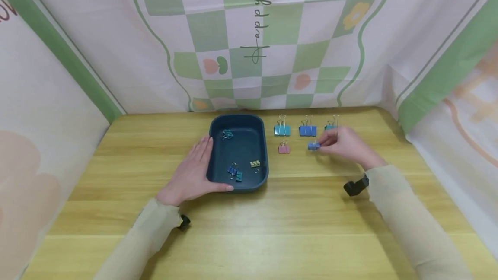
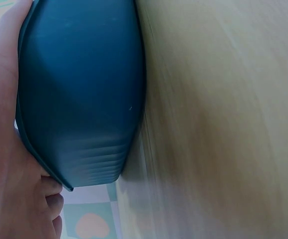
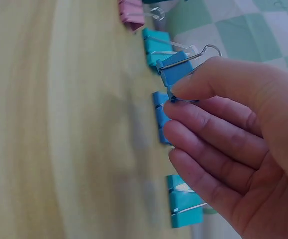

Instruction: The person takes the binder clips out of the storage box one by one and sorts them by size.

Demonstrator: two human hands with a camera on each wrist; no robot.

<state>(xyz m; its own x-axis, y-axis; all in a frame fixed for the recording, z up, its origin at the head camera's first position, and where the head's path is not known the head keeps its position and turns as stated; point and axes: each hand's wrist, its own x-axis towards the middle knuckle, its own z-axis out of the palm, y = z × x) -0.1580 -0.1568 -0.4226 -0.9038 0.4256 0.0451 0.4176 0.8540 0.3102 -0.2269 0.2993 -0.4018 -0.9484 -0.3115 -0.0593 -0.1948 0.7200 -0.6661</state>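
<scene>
My right hand (image 1: 346, 144) pinches a small blue binder clip (image 1: 313, 146) between thumb and fingertips; in the right wrist view its wire handle (image 3: 214, 47) sticks out past the thumb. Behind it stand a teal binder clip (image 1: 282, 130), a blue binder clip (image 1: 308, 131) and another teal one (image 1: 330, 127), partly covered by the hand. A small pink binder clip (image 1: 284, 149) stands in front of the left teal one. My left hand (image 1: 190, 174) rests against the dark blue tray (image 1: 237, 188), fingers straight along its left side and thumb along its front rim.
Inside the tray lie a teal clip (image 1: 227, 134) at the back, a yellow clip (image 1: 254, 163) at the right, and a blue clip (image 1: 232, 170) beside a teal one (image 1: 239, 177) near the front. A patterned curtain (image 1: 249, 81) borders the wooden table (image 1: 272, 237) at the back.
</scene>
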